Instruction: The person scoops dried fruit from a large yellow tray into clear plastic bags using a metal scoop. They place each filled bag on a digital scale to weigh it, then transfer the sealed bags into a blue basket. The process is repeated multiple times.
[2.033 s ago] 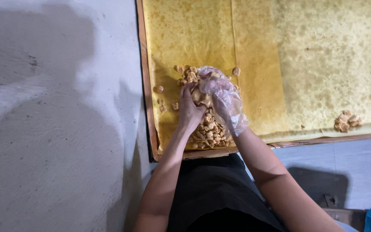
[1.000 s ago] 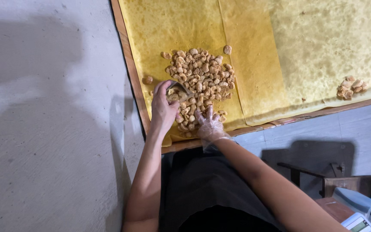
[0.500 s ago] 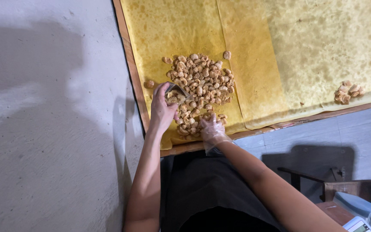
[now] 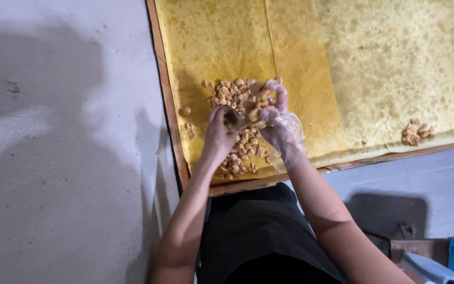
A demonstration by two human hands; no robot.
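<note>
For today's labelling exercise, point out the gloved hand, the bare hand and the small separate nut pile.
Right hand (image 4: 282, 126), head view, on the clear glove's back.
Left hand (image 4: 217, 137), head view, on its bare back.
Small pile (image 4: 418, 132), head view, on its middle nuts.

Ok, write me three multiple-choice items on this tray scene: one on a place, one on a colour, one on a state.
1. Where does the small separate heap of nuts lie?
A. Near the tray's right front edge
B. On the grey floor
C. Under the left hand

2. What colour is the lining sheet on the tray?
A. Blue
B. Yellow
C. White

3. How is the right hand covered?
A. Bare
B. Thick black glove
C. Thin clear plastic glove

Key: 1 A, it sits far right by the wooden rim; 2 B, the sheet is mottled yellow; 3 C, crinkled clear film wraps it, while the left hand is bare, both at the main pile.
</note>
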